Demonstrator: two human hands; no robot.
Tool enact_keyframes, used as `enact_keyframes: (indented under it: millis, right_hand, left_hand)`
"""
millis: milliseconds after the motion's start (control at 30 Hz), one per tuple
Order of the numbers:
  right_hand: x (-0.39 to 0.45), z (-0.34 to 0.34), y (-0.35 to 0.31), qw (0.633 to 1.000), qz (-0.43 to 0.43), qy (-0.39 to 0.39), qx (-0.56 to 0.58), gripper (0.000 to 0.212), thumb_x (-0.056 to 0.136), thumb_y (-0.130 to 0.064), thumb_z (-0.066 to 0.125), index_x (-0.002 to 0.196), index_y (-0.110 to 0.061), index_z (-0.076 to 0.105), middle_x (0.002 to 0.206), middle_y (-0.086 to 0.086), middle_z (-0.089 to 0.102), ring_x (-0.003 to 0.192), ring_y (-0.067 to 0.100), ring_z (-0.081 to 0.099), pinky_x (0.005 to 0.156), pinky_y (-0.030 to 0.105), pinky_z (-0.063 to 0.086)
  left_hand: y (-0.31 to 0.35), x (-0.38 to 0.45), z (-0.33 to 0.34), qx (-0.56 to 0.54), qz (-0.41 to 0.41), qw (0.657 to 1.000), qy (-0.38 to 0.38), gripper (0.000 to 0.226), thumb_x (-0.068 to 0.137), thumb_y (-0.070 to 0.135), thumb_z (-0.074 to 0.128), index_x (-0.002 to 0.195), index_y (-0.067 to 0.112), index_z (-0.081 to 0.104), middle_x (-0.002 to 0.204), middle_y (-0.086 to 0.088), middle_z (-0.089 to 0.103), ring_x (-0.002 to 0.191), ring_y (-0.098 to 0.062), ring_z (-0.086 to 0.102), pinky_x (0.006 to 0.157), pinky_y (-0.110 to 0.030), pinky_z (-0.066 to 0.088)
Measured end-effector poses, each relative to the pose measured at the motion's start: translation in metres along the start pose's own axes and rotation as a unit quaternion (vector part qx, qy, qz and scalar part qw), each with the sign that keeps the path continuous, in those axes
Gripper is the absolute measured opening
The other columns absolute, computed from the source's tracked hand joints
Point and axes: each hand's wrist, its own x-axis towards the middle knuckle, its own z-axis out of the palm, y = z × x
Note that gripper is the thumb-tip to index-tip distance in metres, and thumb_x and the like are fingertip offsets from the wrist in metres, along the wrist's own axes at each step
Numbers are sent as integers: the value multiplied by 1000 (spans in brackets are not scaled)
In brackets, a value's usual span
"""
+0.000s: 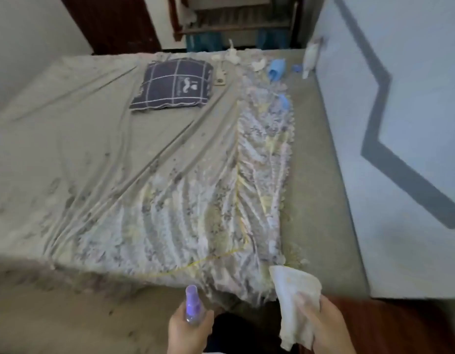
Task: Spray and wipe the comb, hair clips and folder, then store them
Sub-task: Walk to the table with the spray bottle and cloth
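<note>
At the near edge of the bed, the left hand has its fingers curled round a small translucent purple spray bottle, nozzle pointing up and away over the mattress. The right hand grips a crumpled off-white wiping cloth, which rises above the fingers and also hangs down below them, its upper corner overlapping the foot of a pale floral quilted blanket.

That blanket runs lengthwise up the right-middle of the bed; to its left the grey-green sheet lies in long diagonal creases, broad and bare. A narrow strip of sheet stays free between the blanket's right edge and the light blue wall with a dark grey zigzag stripe, which closes off that side.

At the far end lie a dark navy checked pillow, a beige oblong object just beside it (too blurred to identify), some crumpled white bits, and small light blue plastic pieces that may be the hair clips. Comb and folder cannot be made out. A dark wooden rack stands beyond the bed.
</note>
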Motion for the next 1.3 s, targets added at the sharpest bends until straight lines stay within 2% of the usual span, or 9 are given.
enact_keyframes:
  millis: [33, 100, 233, 300, 367, 800, 1000, 1200, 1300]
  right_hand:
    - [12, 37, -3, 998, 1, -56, 8, 70, 55, -51, 79, 100, 0, 64, 80, -3, 71, 86, 5, 63, 85, 22, 47]
    - [20, 97, -30, 999, 22, -32, 7, 63, 31, -53, 83, 78, -13, 70, 69, -1, 72, 79, 15, 65, 75, 31, 47]
    - [24, 234, -47, 984, 47, -145, -88, 19, 75, -8, 70, 93, -3, 66, 87, 14, 69, 93, 32, 61, 87, 43, 45]
    - [32, 295, -49, 969, 45, -196, -141, 9, 84, 2, 57, 89, -1, 64, 76, 9, 68, 78, 27, 61, 71, 32, 48]
    - [35, 354, -50, 951, 40, -250, -180, 12, 86, 3, 53, 83, -3, 64, 72, 8, 66, 72, 23, 59, 62, 29, 46]
    - [94, 635, -73, 885, 17, -324, -333, 17, 85, -1, 58, 76, -12, 68, 82, 12, 72, 95, 34, 61, 96, 52, 41]
    - [123, 813, -94, 838, 14, -407, -364, 11, 88, -6, 54, 85, 1, 62, 83, 16, 62, 80, 29, 56, 73, 39, 40]
    - [134, 964, -90, 808, 18, -436, -396, 10, 87, -7, 56, 83, -5, 64, 90, 23, 66, 85, 37, 61, 81, 49, 47]
    - [138, 1046, -83, 812, 24, -435, -388, 12, 88, -5, 54, 81, -5, 64, 85, 22, 65, 80, 34, 59, 79, 47, 46]
  left_hand:
    - [-7, -4, -25, -21, -9, 999, 44, 27, 69, -1, 69, 55, 6, 47, 34, 6, 43, 28, -3, 40, 38, -12, 37]
    - [-27, 0, -59, -58, -58, 992, 96, 30, 72, -4, 65, 53, 7, 43, 37, 2, 45, 34, -9, 41, 43, -22, 40]
    - [-45, 18, -134, -136, -85, 965, 209, 30, 74, -9, 57, 54, 6, 41, 46, -4, 44, 45, -16, 39, 48, -28, 37]
    - [-47, 34, -181, -181, -80, 945, 260, 30, 74, -10, 55, 55, 7, 40, 48, -3, 43, 48, -17, 39, 51, -27, 37]
    - [-52, 50, -227, -205, -66, 930, 297, 31, 74, -11, 55, 55, 8, 39, 51, -5, 42, 51, -19, 39, 53, -27, 37]
    - [-89, 172, -422, -368, -159, 811, 426, 30, 78, -7, 58, 58, 8, 42, 47, -7, 43, 41, -17, 35, 45, -24, 31]
    - [-61, 254, -543, -381, -134, 788, 465, 21, 65, 12, 59, 60, 9, 38, 54, -9, 39, 48, -19, 32, 46, -26, 30]
    - [-60, 309, -659, -359, -181, 753, 521, 22, 61, 15, 55, 55, 11, 34, 56, -6, 38, 54, -20, 34, 57, -30, 32]
    - [-72, 349, -729, -358, -186, 738, 542, 31, 76, -3, 58, 58, 9, 36, 58, -8, 39, 56, -20, 35, 55, -28, 32]
